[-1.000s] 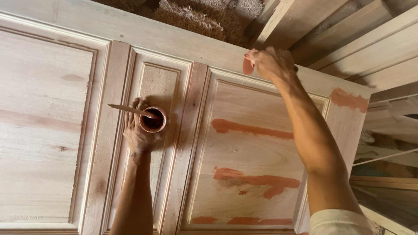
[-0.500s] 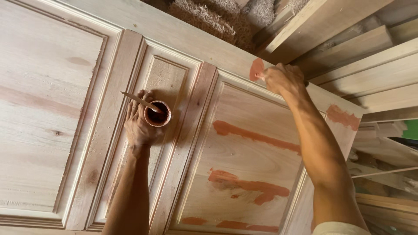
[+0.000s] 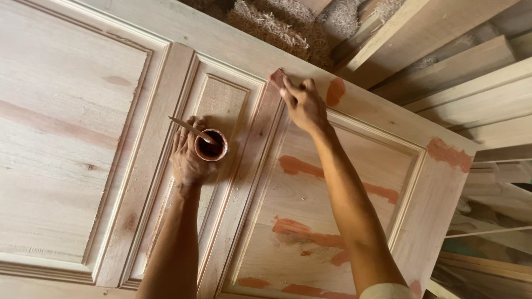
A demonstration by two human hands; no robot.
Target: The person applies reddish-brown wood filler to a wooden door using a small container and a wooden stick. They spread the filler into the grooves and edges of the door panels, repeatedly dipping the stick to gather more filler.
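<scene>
Fingers of the left hand (image 3: 187,158) are closing around a small cup (image 3: 211,145) of reddish filler, pinning a thin stick (image 3: 191,129) across it. Farther off, the right hand (image 3: 303,103) is pinching a small reddish pad (image 3: 277,78), pressing it against the panelled wooden door (image 3: 72,127).

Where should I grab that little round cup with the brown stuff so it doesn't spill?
Grip the small cup around its outer wall, coming in from the side and keeping the open mouth up. It is round, narrow and holds dark filler, and a thin stick rests across its rim, so the top is no place for fingers. The left hand wraps its side this way.
</scene>
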